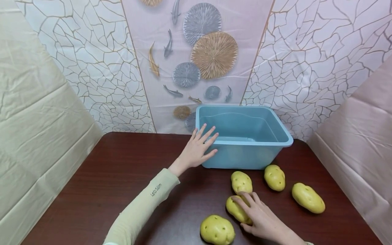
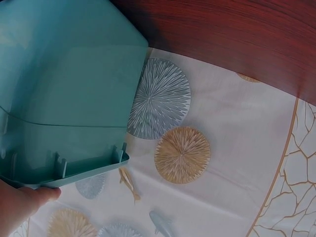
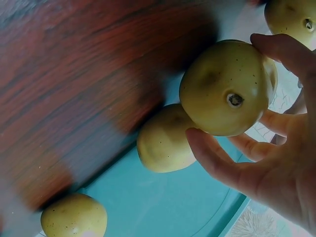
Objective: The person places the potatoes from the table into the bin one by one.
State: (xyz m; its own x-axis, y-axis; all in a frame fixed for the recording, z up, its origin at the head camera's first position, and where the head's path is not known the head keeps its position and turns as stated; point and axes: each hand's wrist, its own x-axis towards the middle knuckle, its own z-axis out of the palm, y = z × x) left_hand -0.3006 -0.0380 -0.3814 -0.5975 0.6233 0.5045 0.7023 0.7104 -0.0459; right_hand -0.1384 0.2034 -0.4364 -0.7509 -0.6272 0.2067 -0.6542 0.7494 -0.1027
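On cam I've R hand curled round potato; L hand, fingers spread, touching tub nr back edge of table.

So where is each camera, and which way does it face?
Head: head-worn, faces forward and down at the blue tub and potatoes; left hand and right hand show.
Left wrist: worn there, faces the tub and backdrop; that hand partly shows.
Right wrist: worn there, faces the gripped potato; that hand shows.
Head and right wrist share the tub and potatoes.

left arm is outstretched, left grip splayed, and right grip is curled.
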